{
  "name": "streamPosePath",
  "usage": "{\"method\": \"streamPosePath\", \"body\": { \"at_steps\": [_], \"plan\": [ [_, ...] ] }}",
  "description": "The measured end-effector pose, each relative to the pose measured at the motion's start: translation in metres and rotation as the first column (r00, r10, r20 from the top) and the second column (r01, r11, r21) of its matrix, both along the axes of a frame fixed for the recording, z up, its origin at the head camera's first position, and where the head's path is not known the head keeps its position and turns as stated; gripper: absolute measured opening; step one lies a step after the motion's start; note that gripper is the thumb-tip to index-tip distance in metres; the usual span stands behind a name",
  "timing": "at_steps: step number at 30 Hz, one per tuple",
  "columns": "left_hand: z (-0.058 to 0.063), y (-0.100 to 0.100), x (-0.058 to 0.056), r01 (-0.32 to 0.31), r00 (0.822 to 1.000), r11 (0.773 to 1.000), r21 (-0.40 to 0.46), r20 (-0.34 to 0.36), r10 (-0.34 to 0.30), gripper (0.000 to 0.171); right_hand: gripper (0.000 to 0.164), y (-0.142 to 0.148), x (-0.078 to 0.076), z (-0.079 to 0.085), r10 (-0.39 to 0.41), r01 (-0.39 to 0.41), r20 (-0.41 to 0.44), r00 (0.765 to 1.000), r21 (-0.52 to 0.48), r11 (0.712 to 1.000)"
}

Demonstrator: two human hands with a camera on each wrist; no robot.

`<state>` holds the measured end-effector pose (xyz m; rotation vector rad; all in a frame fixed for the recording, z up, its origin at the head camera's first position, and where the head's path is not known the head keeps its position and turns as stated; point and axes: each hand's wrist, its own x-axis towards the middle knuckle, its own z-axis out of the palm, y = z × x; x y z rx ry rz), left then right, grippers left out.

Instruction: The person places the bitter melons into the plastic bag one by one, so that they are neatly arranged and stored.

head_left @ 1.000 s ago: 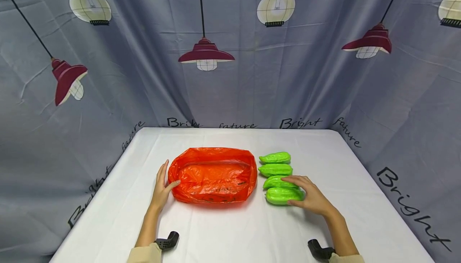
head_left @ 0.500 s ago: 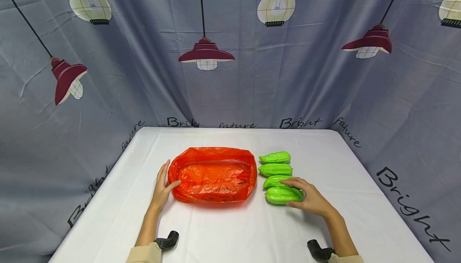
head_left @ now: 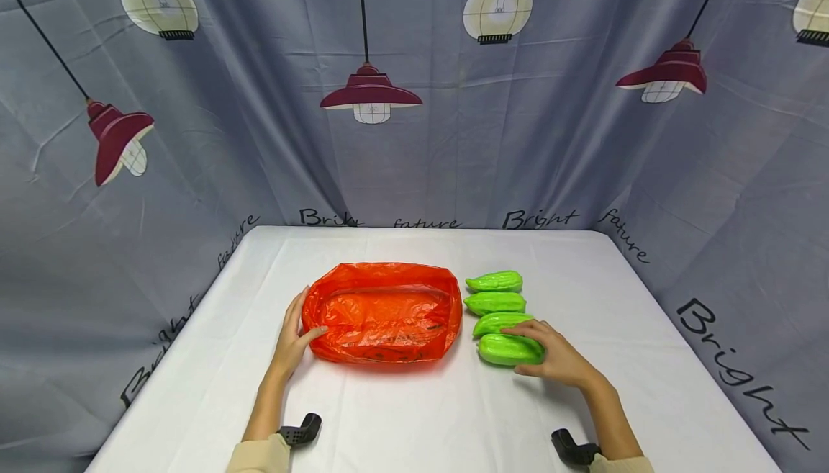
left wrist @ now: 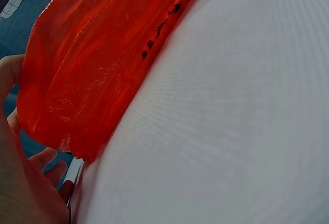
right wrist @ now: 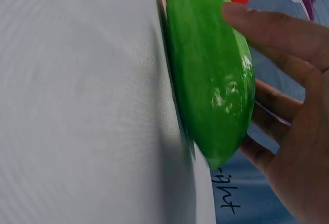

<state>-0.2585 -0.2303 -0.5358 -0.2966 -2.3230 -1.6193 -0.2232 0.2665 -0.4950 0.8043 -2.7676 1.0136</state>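
Observation:
A red plastic bag (head_left: 382,314) lies spread on the white table with its mouth up. My left hand (head_left: 289,340) is at its left end, fingers fairly straight along the outside and thumb reaching over the rim. In the left wrist view the thumb (left wrist: 11,72) touches the bag's edge. Several green bitter melons stand in a column right of the bag. My right hand (head_left: 550,358) is at the right end of the nearest bitter melon (head_left: 508,350), thumb in front and fingers behind, loosely spread. The right wrist view shows the thumb (right wrist: 267,26) overlapping the melon's side.
Behind the nearest one lie another bitter melon (head_left: 495,324), a third (head_left: 494,304) and the farthest (head_left: 494,281). A black wrist device (head_left: 303,430) sits on the left wrist, another device (head_left: 573,450) on the right. A grey-blue printed curtain (head_left: 414,170) surrounds the table.
My right hand has shifted very slightly left along the nearest bitter melon. The left hand, the bag and the melons keep their places; the head view has tilted a little.

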Motion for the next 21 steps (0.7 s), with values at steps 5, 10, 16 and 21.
{"method": "streamPosePath", "body": {
  "at_steps": [5, 10, 16, 21],
  "plan": [
    [0.003, 0.001, 0.001, 0.007, 1.000, 1.000, -0.014, -0.003, -0.007, 0.078, 0.062, -0.001, 0.000, -0.001, -0.007, 0.007, 0.007, 1.000, 0.073, 0.997],
    [0.014, 0.005, 0.006, 0.023, 1.000, 1.000, 0.002, -0.006, -0.023, 0.077, 0.060, -0.001, 0.001, 0.002, 0.010, -0.010, 0.001, 1.000, 0.108, 0.994],
    [0.035, 0.013, 0.019, 0.027, 1.000, 0.999, -0.018, 0.010, -0.027, 0.076, 0.057, 0.001, 0.000, 0.001, 0.026, -0.029, 0.027, 0.999, 0.110, 0.994],
    [0.035, 0.012, 0.020, 0.032, 0.999, 0.999, -0.011, 0.017, -0.032, 0.076, 0.056, 0.000, 0.000, 0.001, 0.026, -0.031, 0.045, 0.999, 0.102, 0.994]
  ]
}}
